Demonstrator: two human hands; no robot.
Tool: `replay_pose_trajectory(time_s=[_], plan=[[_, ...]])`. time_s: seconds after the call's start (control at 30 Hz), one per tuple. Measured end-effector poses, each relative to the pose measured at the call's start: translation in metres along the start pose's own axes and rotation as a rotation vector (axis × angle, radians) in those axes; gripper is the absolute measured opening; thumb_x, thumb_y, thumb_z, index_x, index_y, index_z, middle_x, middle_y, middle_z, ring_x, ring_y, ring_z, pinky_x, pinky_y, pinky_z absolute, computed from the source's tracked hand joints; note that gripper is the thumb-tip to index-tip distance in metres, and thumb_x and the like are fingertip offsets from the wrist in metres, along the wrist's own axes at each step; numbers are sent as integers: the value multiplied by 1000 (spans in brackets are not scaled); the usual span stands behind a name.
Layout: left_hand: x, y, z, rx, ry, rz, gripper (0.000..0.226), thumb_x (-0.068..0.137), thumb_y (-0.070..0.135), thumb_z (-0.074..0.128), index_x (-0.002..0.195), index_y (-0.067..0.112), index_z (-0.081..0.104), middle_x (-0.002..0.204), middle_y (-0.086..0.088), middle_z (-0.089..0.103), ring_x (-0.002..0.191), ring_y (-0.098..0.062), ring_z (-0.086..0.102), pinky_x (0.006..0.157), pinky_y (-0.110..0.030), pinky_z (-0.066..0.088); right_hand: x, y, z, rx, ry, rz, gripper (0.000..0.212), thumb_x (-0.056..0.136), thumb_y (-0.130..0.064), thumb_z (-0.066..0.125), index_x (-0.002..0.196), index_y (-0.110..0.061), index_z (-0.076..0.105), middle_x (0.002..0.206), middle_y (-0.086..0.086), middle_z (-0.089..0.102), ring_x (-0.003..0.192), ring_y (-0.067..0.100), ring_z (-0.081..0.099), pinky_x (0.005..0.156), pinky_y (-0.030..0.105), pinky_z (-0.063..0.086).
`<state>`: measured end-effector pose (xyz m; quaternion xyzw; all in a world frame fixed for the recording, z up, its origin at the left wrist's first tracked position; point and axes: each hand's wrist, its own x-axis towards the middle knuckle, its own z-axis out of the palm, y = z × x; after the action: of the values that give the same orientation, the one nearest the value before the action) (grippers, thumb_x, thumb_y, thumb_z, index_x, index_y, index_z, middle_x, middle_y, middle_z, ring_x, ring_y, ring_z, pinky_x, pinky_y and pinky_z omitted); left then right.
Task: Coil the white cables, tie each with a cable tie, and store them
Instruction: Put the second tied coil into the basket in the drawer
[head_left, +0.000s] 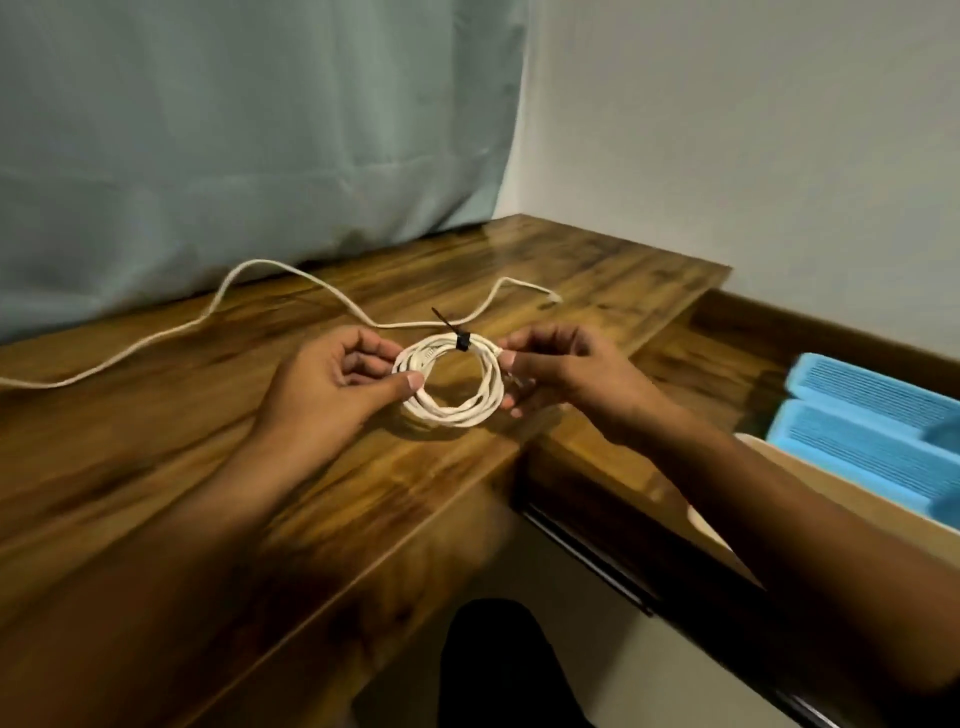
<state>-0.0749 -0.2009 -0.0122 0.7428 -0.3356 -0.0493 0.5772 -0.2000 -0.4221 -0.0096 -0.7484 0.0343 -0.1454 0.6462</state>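
Over the wooden desk (156, 447), the left hand (322, 400) pinches the left edge of the tied white coil (457, 417); the right hand (566, 374) pinches its right edge, coil between them.

The loose white cable (257, 262) runs off the left edge, and the plug at its far end is too small to identify. The fingers (540, 340) of the right hand (571, 374) cover the right side of the coiled cable (452, 418). The blue ribbed objects (872, 441) are cut by the right edge. The left forearm (171, 519) and right forearm (753, 499) are blurred.
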Motion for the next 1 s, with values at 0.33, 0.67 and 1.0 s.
replay_pose_trajectory(time_s=[0.33, 0.67, 1.0], plan=[[19, 45, 185, 70, -296, 87, 16, 75, 34, 85, 81, 24, 74, 71, 2, 75, 69, -17, 70, 69, -34, 52, -120, -3, -158, -328, 365, 131, 10, 95, -9, 70, 100, -2, 66, 91, 16, 76, 80, 25, 73, 65, 34, 59], [-23, 60, 292, 452, -611, 316, 19, 85, 32, 77, 100, 28, 66, 81, 12, 73, 84, -6, 69, 91, -35, 55, -215, 29, -211, -610, 343, 468, 9, 90, -14, 78, 92, -9, 71, 70, 2, 72, 55, 13, 57, 49, 26, 42], [-38, 67, 325, 1020, -888, 532, 25, 92, 44, 68, 107, 24, 69, 115, 1, 70, 122, -18, 58, 127, -50, 7, -226, 75, -214, -860, 188, 557, 10, 86, -15, 79, 87, -21, 71, 73, -6, 71, 52, -3, 61, 56, 23, 48]])
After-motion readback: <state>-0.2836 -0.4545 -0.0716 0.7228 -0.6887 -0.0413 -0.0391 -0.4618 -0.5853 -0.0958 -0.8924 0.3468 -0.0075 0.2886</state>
